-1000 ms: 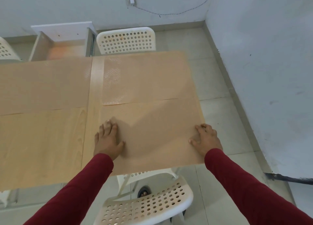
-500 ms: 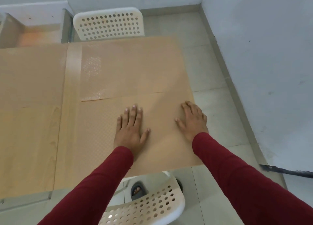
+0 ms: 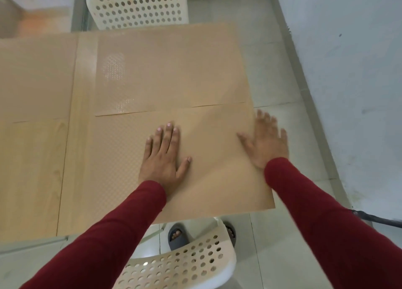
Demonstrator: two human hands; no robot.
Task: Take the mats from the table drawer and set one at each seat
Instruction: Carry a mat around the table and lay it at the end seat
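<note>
- Since the earlier frame, both hands have slid rightward across the near mat: the right hand has gone out to the mat's right edge and is motion-blurred, and the view has tilted further down.
- Nearest, a white plastic chair with a round-holed, curved back sits under the desk edge; toes in grey slides show on the pale tiled floor behind it.
- Two dark red sleeves reach forward from the lower corners.
- Left hand lies flat, palm down, fingers straight and close together, thumb spread, pressing the middle of the near mat; it grasps nothing.
- Right hand is spread flat with fingers fanned at the mat's right border, partly past the desk edge; it looks released, though blur hides whether it touches.
- Near mat is a thin tan rectangle with a fine dotted emboss, lying flat at the near seat, its right and near edges along the desk's corner.
- Second mat, same tan dimpled sheet, lies flat just beyond, its edge meeting the first, before the far seat; glare brings out its bumps.
- Desk is light wood-grain laminate, with more tan sheets on its left part.
- Farthest, another white perforated chair stands against the far desk edge, beside a grey-white wall.
</note>
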